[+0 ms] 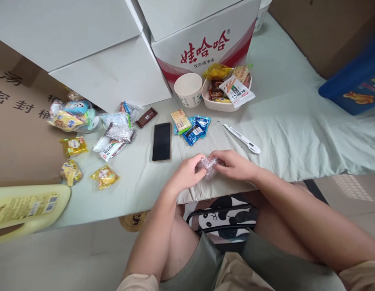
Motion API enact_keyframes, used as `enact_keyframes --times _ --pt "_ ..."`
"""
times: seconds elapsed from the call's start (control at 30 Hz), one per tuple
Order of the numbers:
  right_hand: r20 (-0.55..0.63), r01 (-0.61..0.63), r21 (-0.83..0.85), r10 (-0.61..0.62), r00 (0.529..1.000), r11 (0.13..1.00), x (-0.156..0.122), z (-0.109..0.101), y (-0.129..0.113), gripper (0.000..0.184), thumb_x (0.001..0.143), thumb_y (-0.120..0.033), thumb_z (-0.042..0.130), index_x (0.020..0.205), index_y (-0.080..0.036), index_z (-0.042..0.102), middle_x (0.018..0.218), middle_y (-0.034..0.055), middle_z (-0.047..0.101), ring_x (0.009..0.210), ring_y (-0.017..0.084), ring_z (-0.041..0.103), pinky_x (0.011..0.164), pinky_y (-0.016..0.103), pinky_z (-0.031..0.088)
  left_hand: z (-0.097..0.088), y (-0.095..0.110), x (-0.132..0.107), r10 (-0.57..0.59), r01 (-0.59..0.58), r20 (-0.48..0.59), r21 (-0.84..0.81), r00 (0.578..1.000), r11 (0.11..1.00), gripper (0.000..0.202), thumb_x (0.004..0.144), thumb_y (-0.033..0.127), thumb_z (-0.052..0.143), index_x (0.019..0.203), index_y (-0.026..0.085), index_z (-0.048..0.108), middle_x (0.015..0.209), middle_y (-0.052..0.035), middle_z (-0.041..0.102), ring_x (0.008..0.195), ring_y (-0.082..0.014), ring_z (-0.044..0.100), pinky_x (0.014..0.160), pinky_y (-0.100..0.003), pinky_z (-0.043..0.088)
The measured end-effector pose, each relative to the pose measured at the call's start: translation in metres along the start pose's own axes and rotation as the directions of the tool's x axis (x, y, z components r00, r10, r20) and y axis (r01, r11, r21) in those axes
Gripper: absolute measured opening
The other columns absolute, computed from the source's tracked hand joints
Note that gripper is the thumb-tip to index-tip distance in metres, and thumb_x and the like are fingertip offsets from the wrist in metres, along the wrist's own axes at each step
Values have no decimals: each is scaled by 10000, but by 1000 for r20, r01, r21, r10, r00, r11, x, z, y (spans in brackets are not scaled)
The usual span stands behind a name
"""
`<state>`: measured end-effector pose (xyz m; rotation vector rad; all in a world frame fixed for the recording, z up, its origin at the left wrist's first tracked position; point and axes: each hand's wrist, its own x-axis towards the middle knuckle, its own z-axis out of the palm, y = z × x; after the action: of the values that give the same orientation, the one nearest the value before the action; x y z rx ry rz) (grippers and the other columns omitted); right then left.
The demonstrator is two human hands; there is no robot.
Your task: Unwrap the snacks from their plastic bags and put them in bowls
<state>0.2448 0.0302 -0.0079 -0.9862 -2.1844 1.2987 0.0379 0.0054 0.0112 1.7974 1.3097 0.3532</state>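
Note:
Both my hands meet at the near edge of the cloth-covered surface, gripping a crumpled clear plastic wrapper (pixel 210 166) between them. My left hand (pixel 189 171) pinches its left side, thumb bent inward. My right hand (pixel 234 163) closes on the other side with fingers curled; a dark bit shows beside its fingertips, too small to name. Just beyond lie blue snack packets (pixel 195 131) with a yellowish cracker packet (pixel 180 120) on top. A white utility knife (pixel 242 138) rests to the right, and a black phone (pixel 161 141) lies to the left.
Behind stand a white paper cup (pixel 188 89) and a pale bowl (pixel 220 105) heaped with snacks, against a white carton (pixel 202 44). Leftward are a brown bar (pixel 146 117), wrapped snacks (pixel 114 135) and yellow packets (pixel 104 177). A yellow bottle (pixel 30 208) lies at the left edge.

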Motion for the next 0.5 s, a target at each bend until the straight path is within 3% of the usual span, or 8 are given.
enact_keyframes --times 0.27,0.4,0.5 --pt "-49 -34 97 39 998 995 1 -1 1 174 836 -222 497 944 -163 621 720 -3 601 641 132 510 638 260 388 2 -13 5 -6 -8 -74 -196 997 981 95 855 258 557 922 190 564 735 39 530 645 -105 476 606 -239 368" --pt "-138 -102 177 127 982 979 2 -1 4 179 866 -326 521 922 -174 597 766 10 600 700 151 530 660 281 403 3 -14 9 -59 -15 -161 -422 985 906 158 846 288 598 964 191 555 784 20 573 669 -107 536 615 -225 412" --pt "-185 -115 322 182 966 940 1 -1 5 275 881 -412 543 1040 -188 571 838 15 604 740 160 547 690 297 438 2 -13 11 -104 -22 -208 -527 973 850 222 818 294 637 998 200 548 782 19 596 658 -104 561 615 -218 442"
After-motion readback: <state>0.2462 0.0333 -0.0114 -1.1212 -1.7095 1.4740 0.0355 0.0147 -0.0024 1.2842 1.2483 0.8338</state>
